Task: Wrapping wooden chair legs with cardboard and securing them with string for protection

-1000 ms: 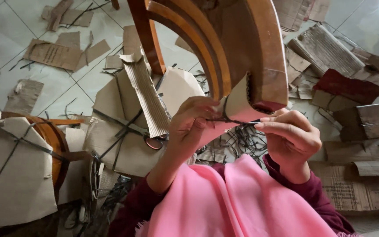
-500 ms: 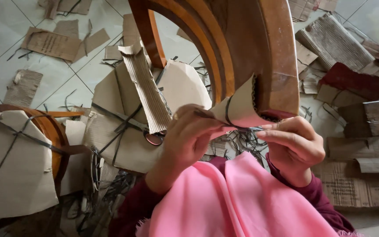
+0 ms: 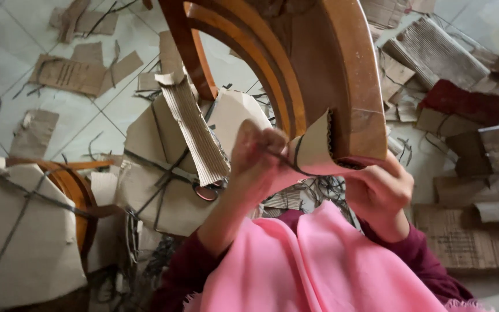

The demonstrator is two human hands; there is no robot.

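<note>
Two hands are in view, and both work on one curved wooden chair part point(image 3: 342, 86) that fills the upper middle of the picture. One piece of cardboard wrap point(image 3: 313, 151) is folded around its lower end, and one dark strap point(image 3: 295, 162) runs across this cardboard.

The left hand point(image 3: 255, 164) is just left of the wrapped end. Its fingers are pressed together and they pinch the dark strap, which goes from the fingertips to the right, over the cardboard. The right hand point(image 3: 379, 190) is under the wrapped end – its fingers curl upward and touch the bottom edge of the wood, so the wood rests on them. The wrapped end lies between the two hands, a little above them.

One pink cloth point(image 3: 319, 271) covers the lap below the wrists, and two dark red sleeves point(image 3: 417, 263) show beside it.

On the tiled floor point(image 3: 7, 34) there are many torn cardboard scraps, too many to count exactly. One strip of corrugated cardboard point(image 3: 194, 130) stands out to the left of the left hand. Two more wrapped wooden pieces are at the left – one large bundle point(image 3: 24, 231) at the edge and one point(image 3: 163, 179) just behind the left forearm.
</note>
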